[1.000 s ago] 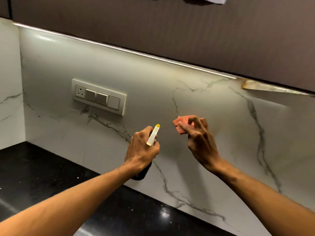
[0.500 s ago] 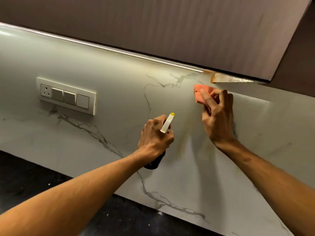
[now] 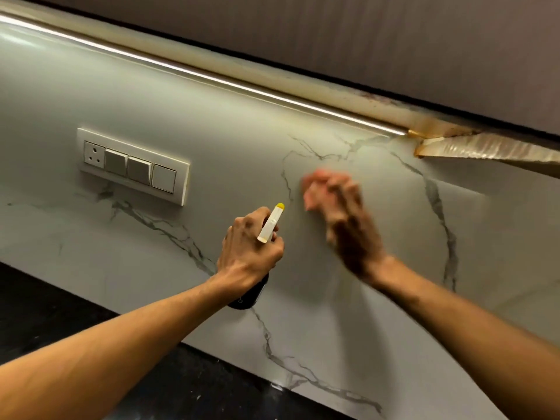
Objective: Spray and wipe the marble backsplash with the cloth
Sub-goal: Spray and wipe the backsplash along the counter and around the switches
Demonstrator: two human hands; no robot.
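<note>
The white marble backsplash (image 3: 378, 298) with grey veins fills the middle of the view. My left hand (image 3: 248, 253) grips a spray bottle (image 3: 270, 223) with a white nozzle and yellow tip; its dark body shows below my fist. The nozzle points up at the wall. My right hand (image 3: 345, 225), blurred by motion, presses a small orange cloth (image 3: 313, 190) flat against the marble just right of the bottle. Only the cloth's upper left part shows past my fingers.
A white switch plate (image 3: 133, 166) with a socket sits on the wall to the left. A dark cabinet (image 3: 363, 40) with a light strip (image 3: 212, 80) hangs above. A worn metal edge (image 3: 485, 150) juts at upper right. The black countertop (image 3: 45, 313) lies below.
My right hand with the cloth went up towards the cabinet edge, then came down and left across the marble. The left hand kept its hold on the bottle. The view shifted.
</note>
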